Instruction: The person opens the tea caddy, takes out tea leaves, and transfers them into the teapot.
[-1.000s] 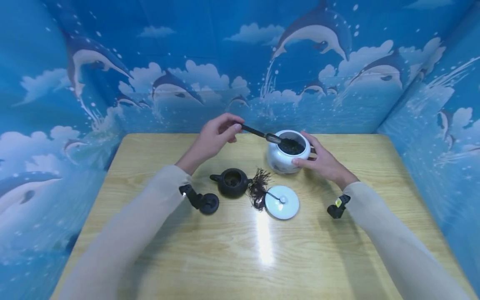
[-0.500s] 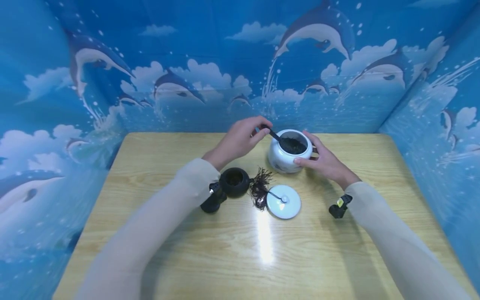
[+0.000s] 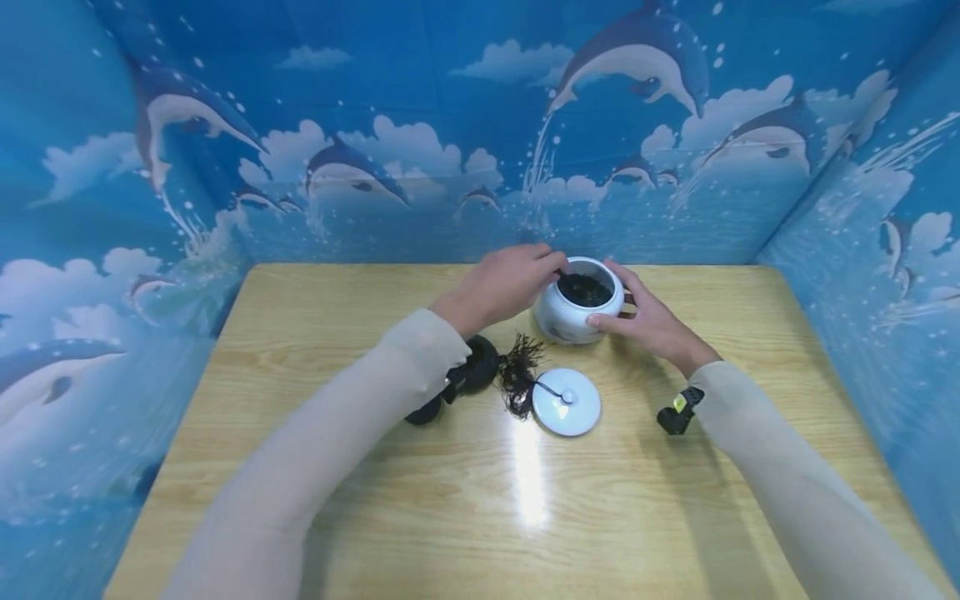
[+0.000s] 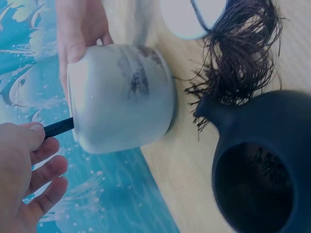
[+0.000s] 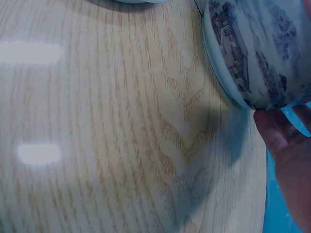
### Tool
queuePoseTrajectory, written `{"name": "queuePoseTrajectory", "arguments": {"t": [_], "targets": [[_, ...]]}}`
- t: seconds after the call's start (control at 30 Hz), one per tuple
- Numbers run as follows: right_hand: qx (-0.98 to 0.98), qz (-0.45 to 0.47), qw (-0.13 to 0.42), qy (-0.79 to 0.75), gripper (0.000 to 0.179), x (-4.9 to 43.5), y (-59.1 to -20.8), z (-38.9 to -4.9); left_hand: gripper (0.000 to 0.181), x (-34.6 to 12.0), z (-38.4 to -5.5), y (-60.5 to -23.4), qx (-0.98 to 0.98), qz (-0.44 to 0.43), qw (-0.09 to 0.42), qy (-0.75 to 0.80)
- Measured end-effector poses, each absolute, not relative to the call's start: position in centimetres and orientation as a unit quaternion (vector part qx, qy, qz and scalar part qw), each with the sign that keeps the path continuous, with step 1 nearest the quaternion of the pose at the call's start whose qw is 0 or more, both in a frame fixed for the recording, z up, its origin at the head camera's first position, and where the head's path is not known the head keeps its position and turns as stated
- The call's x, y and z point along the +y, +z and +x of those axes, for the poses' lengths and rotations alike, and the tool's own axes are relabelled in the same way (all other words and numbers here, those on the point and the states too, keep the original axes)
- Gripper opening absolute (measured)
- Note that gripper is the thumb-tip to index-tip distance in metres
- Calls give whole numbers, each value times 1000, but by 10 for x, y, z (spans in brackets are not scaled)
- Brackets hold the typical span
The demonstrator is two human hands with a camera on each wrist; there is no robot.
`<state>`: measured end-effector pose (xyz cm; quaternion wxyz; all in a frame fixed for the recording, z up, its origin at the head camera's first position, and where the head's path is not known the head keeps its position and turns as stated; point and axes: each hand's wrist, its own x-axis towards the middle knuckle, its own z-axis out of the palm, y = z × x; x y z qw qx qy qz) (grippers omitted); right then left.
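My left hand [image 3: 506, 283] pinches the dark handle of a scoop [image 4: 59, 127] at the mouth of a white porcelain jar [image 3: 573, 325]. The scoop's far end is inside the jar, hidden in the left wrist view. Dark tea leaves [image 3: 587, 290] show in the jar. On the jar's right side, my right hand [image 3: 648, 325] holds it, with the thumb at the front near the rim. A dark painted landscape covers the jar's wall in the right wrist view. Below my left wrist stands a black teapot [image 4: 252, 121], partly covered by the arm, with some dark leaves inside.
The jar's white lid [image 3: 566, 408] lies on the wooden table [image 3: 600, 517] in front of the jar. A dark tassel [image 3: 519, 375] lies between lid and teapot. The small black teapot lid [image 3: 425, 412] is partly under my left sleeve. A dolphin-printed curtain [image 3: 435, 167] encloses the table.
My left hand has moved right to the jar, and the scoop has gone from its rim down into it. The left arm now covers part of the teapot. The right hand keeps its place.
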<state>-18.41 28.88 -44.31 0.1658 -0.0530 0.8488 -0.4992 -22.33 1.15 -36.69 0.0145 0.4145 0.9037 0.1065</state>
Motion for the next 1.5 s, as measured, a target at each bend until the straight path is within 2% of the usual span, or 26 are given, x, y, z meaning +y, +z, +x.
{"name": "queuePoseTrajectory", "arguments": {"t": [0.47,0.97,1.2,1.5], "targets": [[850,-50,166,-498,111,288,-442,-185,31,16,-223,-382,901,313,84,290],[845,-54,163,-507,109,286,-442,-183,33,10,-214,-401,867,224,106,432],[849,-48,165,-499,111,287,-442,-183,32,0,-216,-399,853,202,109,470],[850,-51,159,-500,110,289,-444,-184,31,-20,-224,-396,807,127,132,561]]}}
